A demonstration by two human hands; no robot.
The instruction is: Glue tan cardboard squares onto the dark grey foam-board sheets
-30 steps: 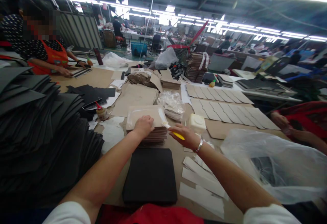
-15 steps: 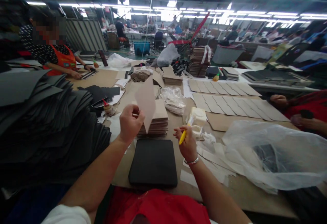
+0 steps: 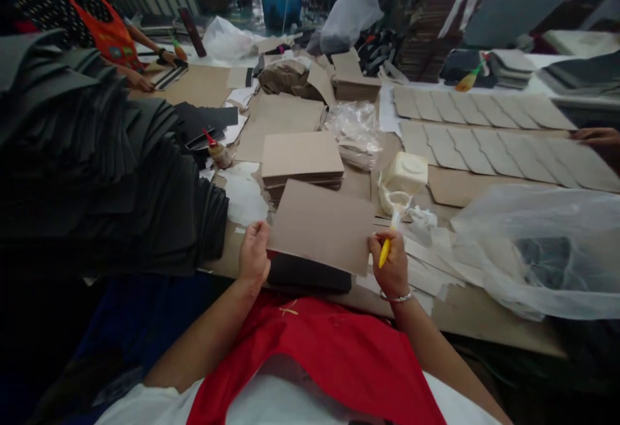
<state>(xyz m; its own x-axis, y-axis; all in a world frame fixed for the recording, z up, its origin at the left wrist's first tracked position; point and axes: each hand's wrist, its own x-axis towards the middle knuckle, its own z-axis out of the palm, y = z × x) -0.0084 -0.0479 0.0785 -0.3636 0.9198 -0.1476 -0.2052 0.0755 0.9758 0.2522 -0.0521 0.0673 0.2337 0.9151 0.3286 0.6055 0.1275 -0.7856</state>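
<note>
My left hand (image 3: 255,250) grips the left edge of a brown cardboard sheet (image 3: 323,226), which is tilted in front of me. At its right edge, my right hand (image 3: 390,260) closes on the sheet and also holds a yellow-handled brush (image 3: 385,252), bristles pointing away. Beneath the sheet lies a stack of black panels (image 3: 310,273), partly covered. Just beyond is a pile of cardboard sheets (image 3: 303,154). A cream plastic container (image 3: 408,172) with an opening at its near side stands past my right hand, close to the brush tip.
Tall piles of dark grey panels (image 3: 97,173) rise on the left. A small red-tipped bottle (image 3: 217,150) stands beside them. Overlapping beige pieces (image 3: 484,147) and a clear plastic bag (image 3: 542,257) lie on the right. A co-worker in an orange apron (image 3: 104,34) works at the far left.
The cardboard sheet has come down and toward me from upright above the pile. My right hand has taken its other edge, keeping the brush. The view has tilted downward.
</note>
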